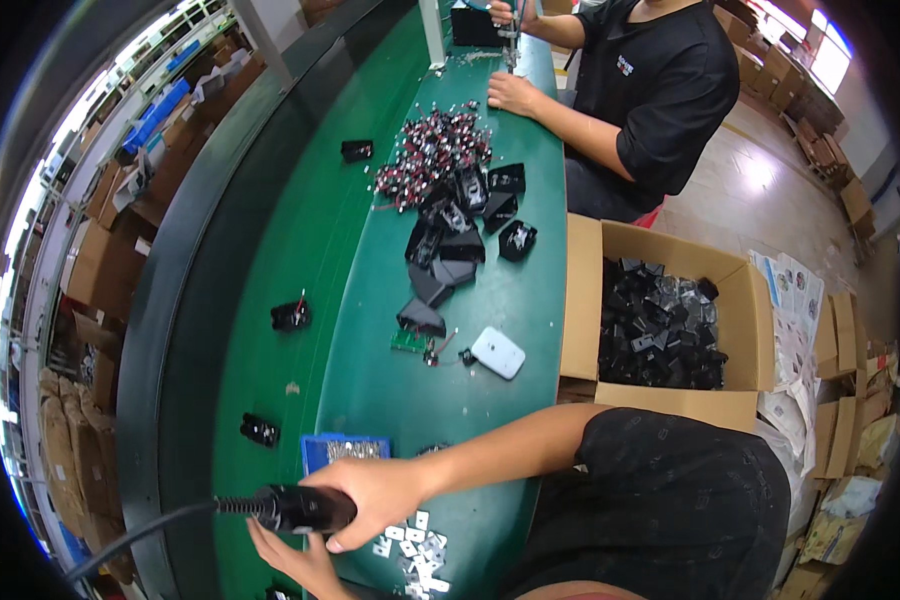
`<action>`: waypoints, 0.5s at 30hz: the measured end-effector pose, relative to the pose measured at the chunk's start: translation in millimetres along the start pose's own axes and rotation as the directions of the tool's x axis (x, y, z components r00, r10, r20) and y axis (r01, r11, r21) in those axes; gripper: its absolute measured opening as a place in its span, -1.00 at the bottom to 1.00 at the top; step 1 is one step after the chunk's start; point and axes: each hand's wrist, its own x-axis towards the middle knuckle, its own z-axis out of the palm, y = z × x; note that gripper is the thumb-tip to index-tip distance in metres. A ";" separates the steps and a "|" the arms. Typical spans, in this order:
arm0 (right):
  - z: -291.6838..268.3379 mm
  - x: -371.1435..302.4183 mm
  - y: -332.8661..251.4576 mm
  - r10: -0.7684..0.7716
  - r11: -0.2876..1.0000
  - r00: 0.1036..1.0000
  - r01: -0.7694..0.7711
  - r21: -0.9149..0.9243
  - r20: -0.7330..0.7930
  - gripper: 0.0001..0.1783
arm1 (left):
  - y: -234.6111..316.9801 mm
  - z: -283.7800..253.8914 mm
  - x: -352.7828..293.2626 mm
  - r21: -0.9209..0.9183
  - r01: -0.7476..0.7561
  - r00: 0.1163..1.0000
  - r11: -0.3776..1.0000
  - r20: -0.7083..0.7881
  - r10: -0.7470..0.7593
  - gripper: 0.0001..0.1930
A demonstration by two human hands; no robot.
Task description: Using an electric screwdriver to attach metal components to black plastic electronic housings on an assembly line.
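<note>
Green belt (pixel 260 375): runs near to far on your left, with a few black housings spaced along it.
Tabletop (pixel 515 290): beside the belt, in front of you.
Co-worker (pixel 660 110): seated at the far right, one hand on a tool.
Carton (pixel 582 320): right of the tabletop, full of black parts.
Black housings (pixel 458 247): heaped mid-tabletop.
Wired parts (pixel 435 155): red-and-black pile just beyond the heap.
Your right hand (pixel 382 493): wrapped around the screwdriver.
Your left hand (pixel 305 567): just nearer, partly behind the tool; you cannot tell its grip here.
Corded screwdriver (pixel 305 509): near left, black, its tip hidden.
Blue tray (pixel 313 458): just beyond your right hand, holding small metal pieces.
White plates (pixel 433 553): scattered near, right of your hands.
</note>
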 end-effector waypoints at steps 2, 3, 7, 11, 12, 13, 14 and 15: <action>-5.2 6.3 -9.2 -0.005 0.997 1.000 0.005 0.074 -0.002 -0.52 | 42.5 -11.8 2.5 -0.261 -0.039 0.987 0.965 0.140 0.077 -0.51; -5.1 11.4 -8.7 -0.009 0.997 1.000 0.010 0.079 -0.005 -0.52 | 60.3 -8.4 5.3 -0.362 0.091 0.960 0.928 0.280 0.015 -0.63; -14.3 18.2 -15.6 0.018 1.000 1.000 -0.018 0.022 -0.025 -0.54 | 106.4 8.7 14.8 -0.489 0.129 0.951 0.863 0.307 0.032 -0.66; -17.5 5.8 -18.9 0.014 1.000 1.000 -0.014 -0.017 -0.002 -0.57 | 114.3 -2.9 20.4 -0.511 0.096 0.939 0.854 0.332 0.093 -0.67; -19.1 2.3 -17.0 0.014 1.000 1.000 -0.014 -0.028 0.004 -0.57 | 115.4 -6.1 23.1 -0.515 0.082 0.938 0.853 0.329 0.108 -0.67; -19.5 -0.9 -16.5 0.015 0.999 0.999 -0.016 -0.039 -0.035 -0.56 | 116.8 -10.2 24.8 -0.517 0.067 0.938 0.853 0.324 0.123 -0.67; -18.9 -3.5 -16.2 0.013 0.999 0.997 -0.017 -0.050 -0.074 -0.55 | 119.3 -13.6 26.7 -0.518 0.051 0.938 0.854 0.319 0.138 -0.67; -17.9 -5.1 -17.5 0.084 0.994 0.995 -0.088 -0.071 -0.054 -0.55 | 120.8 -17.4 29.3 -0.519 0.033 0.937 0.854 0.313 0.154 -0.68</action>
